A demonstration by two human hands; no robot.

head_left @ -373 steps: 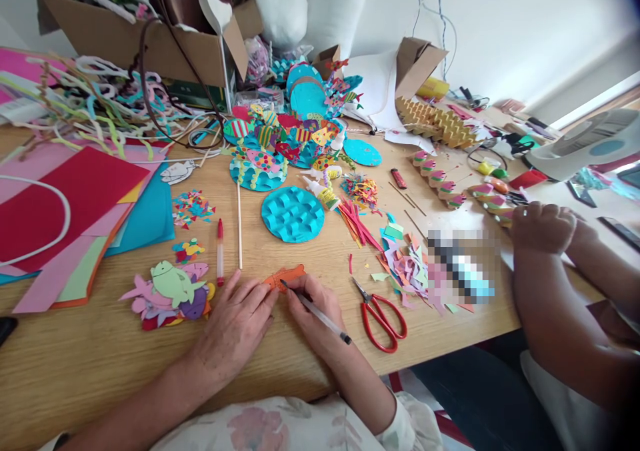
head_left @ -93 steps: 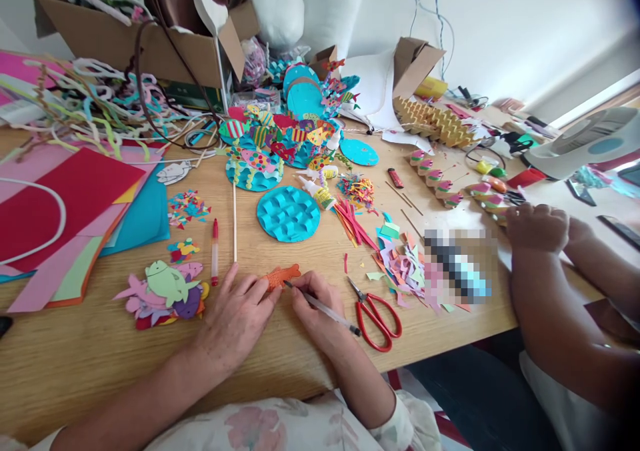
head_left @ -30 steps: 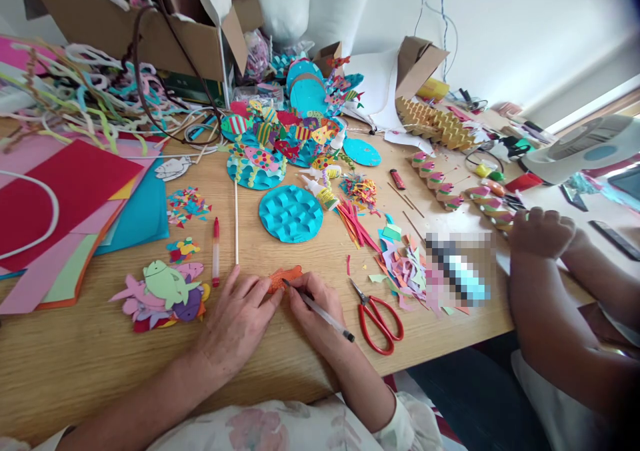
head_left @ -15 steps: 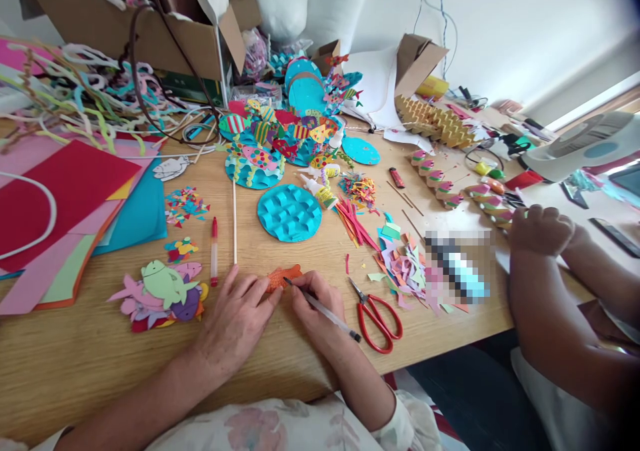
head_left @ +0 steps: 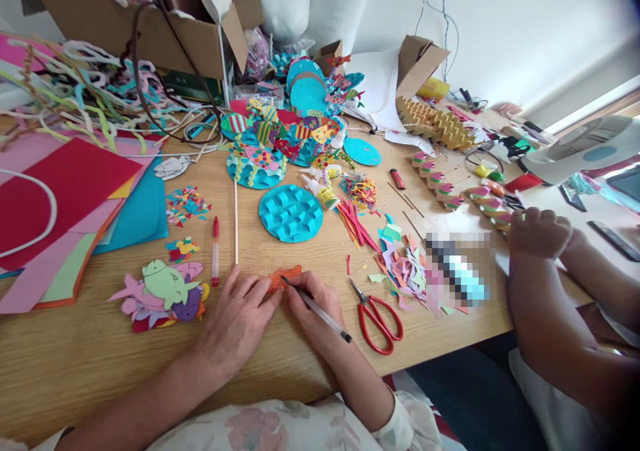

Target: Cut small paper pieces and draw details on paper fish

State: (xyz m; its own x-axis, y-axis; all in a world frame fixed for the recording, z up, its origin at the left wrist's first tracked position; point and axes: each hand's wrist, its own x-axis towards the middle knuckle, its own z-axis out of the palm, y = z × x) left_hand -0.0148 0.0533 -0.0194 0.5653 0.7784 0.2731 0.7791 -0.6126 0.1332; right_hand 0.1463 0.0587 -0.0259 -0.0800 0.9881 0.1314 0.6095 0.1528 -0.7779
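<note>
A small orange paper fish (head_left: 278,279) with dark line markings lies on the table in front of me. My left hand (head_left: 235,317) rests at its left side, thumb and index finger pressing its edge down against the wood. Between the fingers of my right hand (head_left: 317,307) is a pen (head_left: 320,314) with a clear barrel and dark end, its tip on the fish. Red-handled scissors (head_left: 377,317) lie just right of that hand. Left of my left hand are a pile of paper fish (head_left: 167,291) and a red-capped pen (head_left: 215,251).
A turquoise textured disc (head_left: 291,213) lies beyond my hands, near glue bottles (head_left: 323,191) and decorated fish (head_left: 265,131). Paper scraps (head_left: 403,264) spread at the right. Coloured sheets (head_left: 65,197) are stacked left. Another person's arms (head_left: 540,271) rest at the right edge.
The pen's tip has shifted slightly left along the fish, and its rear end has swung left with my right hand. My left hand stays in place.
</note>
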